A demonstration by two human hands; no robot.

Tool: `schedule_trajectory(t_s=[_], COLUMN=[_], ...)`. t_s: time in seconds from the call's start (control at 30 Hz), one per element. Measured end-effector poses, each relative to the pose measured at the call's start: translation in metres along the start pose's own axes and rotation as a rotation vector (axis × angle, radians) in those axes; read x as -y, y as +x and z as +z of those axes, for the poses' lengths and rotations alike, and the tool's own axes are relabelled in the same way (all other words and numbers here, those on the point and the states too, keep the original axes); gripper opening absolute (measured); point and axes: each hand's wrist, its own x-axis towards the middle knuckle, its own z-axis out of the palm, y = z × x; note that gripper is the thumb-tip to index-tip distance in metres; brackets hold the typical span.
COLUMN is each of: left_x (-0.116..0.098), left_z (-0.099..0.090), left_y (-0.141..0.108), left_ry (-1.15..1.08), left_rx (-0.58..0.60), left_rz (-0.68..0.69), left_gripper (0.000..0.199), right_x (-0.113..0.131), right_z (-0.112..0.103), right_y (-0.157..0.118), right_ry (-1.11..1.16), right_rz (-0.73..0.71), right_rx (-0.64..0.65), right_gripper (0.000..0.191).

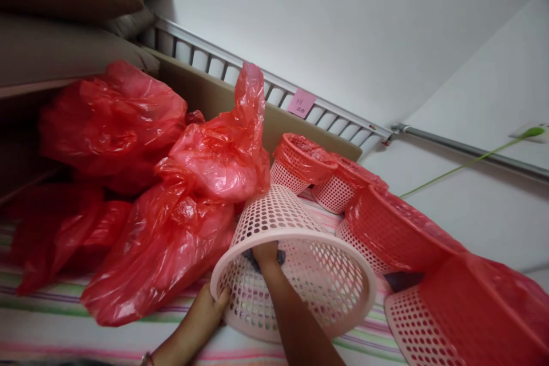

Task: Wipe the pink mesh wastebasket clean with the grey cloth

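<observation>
A pale pink perforated wastebasket [295,234] lies tipped on its side, its mouth towards me. My left hand [213,303] grips the rim at the lower left, thumb over the edge. Reaching inside the basket, my right hand [265,253] is closed on a dark grey cloth [253,260], pressed near the inner wall. Its fingers are partly hidden by the wrist. Left of the basket, touching or nearly touching it, sit knotted red plastic bags [171,240] with pinkish contents that I cannot make out.
To the right, several pink baskets [414,320] stand lined with red bags. Striped cloth [55,320] covers the surface below. Behind runs a metal rail [223,63] with a pink note [302,103]. Stacked grey-brown packages [64,46] fill the upper left. A green stem [472,161] slants at right.
</observation>
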Motion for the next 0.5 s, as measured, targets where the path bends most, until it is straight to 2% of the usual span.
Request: schedule_trajectory(t_s=[0.13,0.27,0.33,0.4,0.5], left_x=[0.005,0.005,0.004,0.003,0.004], left_z=[0.000,0.000,0.000,-0.001,0.000], left_y=[0.001,-0.001,-0.001,-0.002,-0.001], left_ry=[-0.012,-0.014,-0.023,-0.027,-0.012], left_rx=[-0.034,-0.057,-0.055,-0.042,-0.018], left_rz=[0.017,0.012,0.020,0.030,0.046], left_gripper=[0.036,0.035,0.036,0.038,0.040], right_x=[0.008,0.011,0.010,0.009,0.010], right_z=[-0.004,-0.010,-0.012,-0.012,-0.009], right_y=[-0.058,-0.124,-0.146,-0.155,-0.143], right_ry=[-0.052,-0.043,-0.013,0.016,0.024], right_rz=[0.067,0.018,-0.017,-0.026,-0.002], right_rx=[0.035,0.068,0.087,0.090,0.066], right_gripper=[0.029,0.043,0.045,0.043,0.039])
